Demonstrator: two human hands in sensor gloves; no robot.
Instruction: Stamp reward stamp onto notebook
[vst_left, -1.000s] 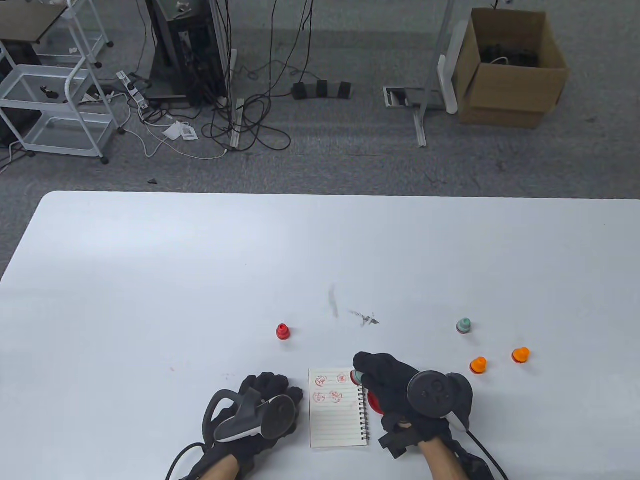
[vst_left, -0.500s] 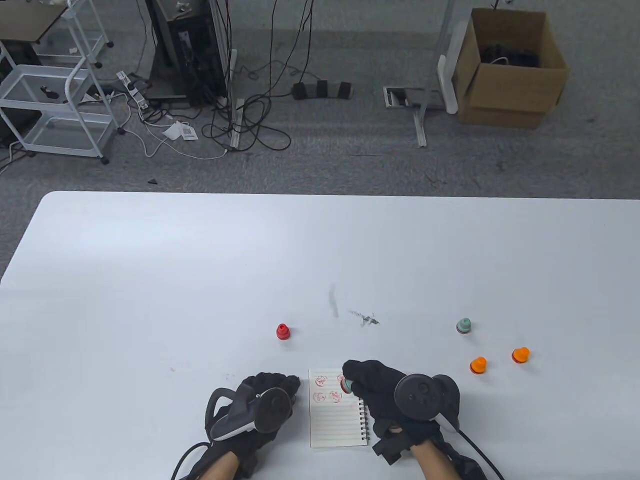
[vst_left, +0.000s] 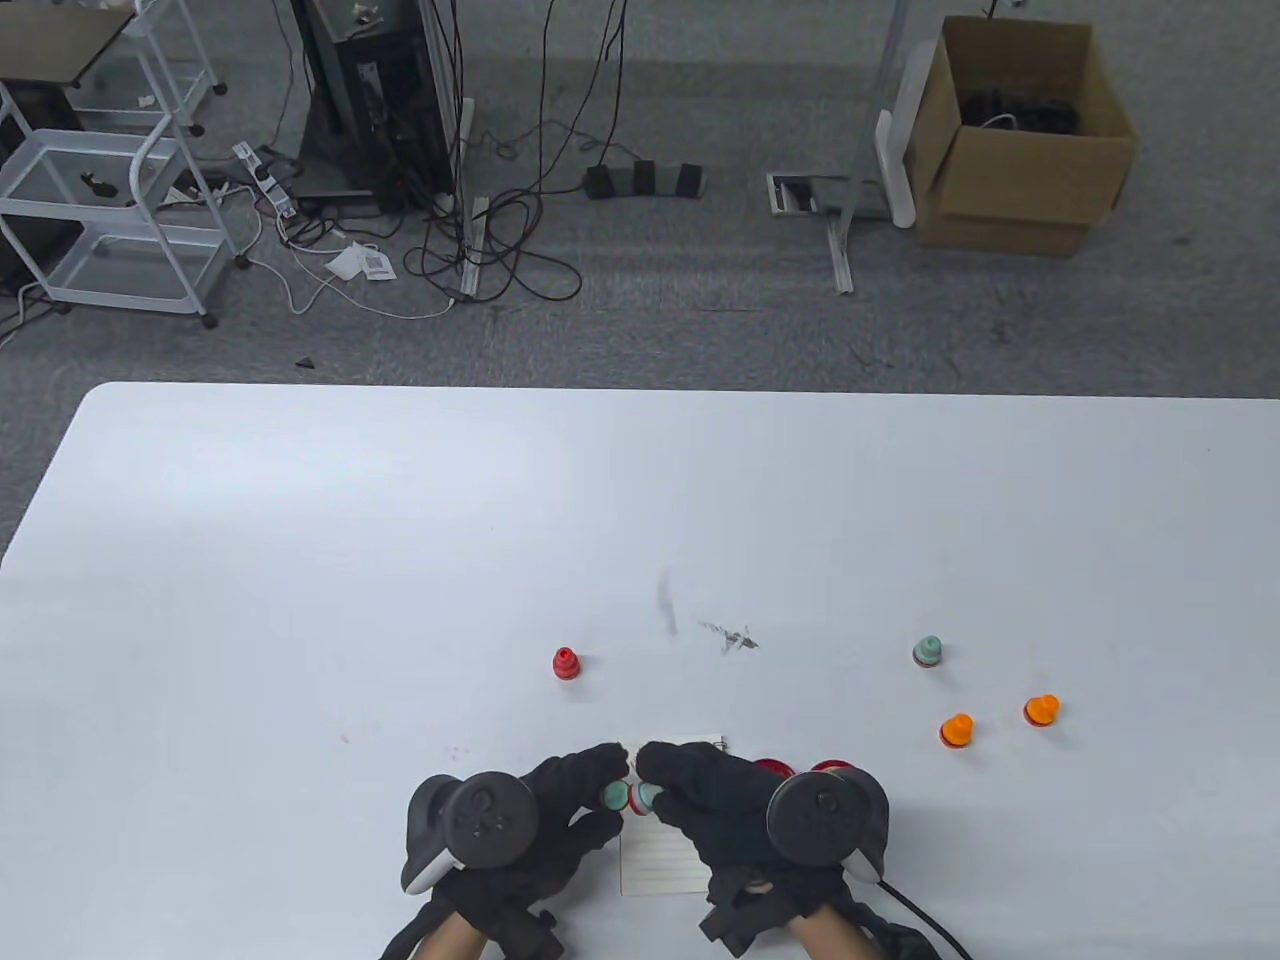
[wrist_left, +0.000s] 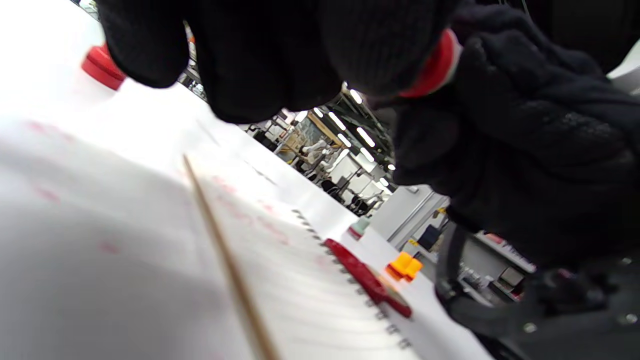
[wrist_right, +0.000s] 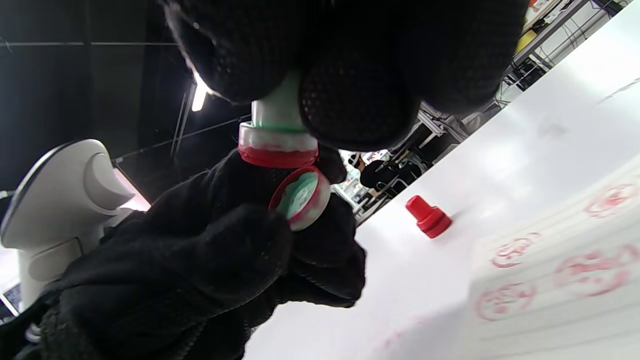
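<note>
Right at the grip: our right hand (vst_left: 735, 810) pinches the small mint-green plastic stamp with the red-inked base (wrist_right: 278, 135) by its stem, and our left hand (vst_left: 555, 815) pinches the little round green-and-red cap (wrist_right: 300, 198) just beside that base, apart from it. Both hands are clenched on their pieces, meeting above the small spiral-bound lined notebook (vst_left: 655, 865) at the near edge of the white table (vst_left: 400, 520).

We judge the stamp light and rigid, smooth enough to twist in a glove, so the narrow stem is the place to hold it, keeping fingers off the wet face. The page is thin and will slide unless we steady it.

The notebook already carries four round red imprints (wrist_right: 555, 255); their writing is too blurred to read. No brand or label is legible anywhere.

Further out stand a red stamp (vst_left: 566, 662) beyond the notebook, another mint-green stamp (vst_left: 928, 651) and two orange stamps (vst_left: 1000, 720) to our right. Red discs (vst_left: 770, 768) peek out beside the right hand; what they are, we cannot tell. Pencil smudges (vst_left: 728, 635) mark the table's middle.
</note>
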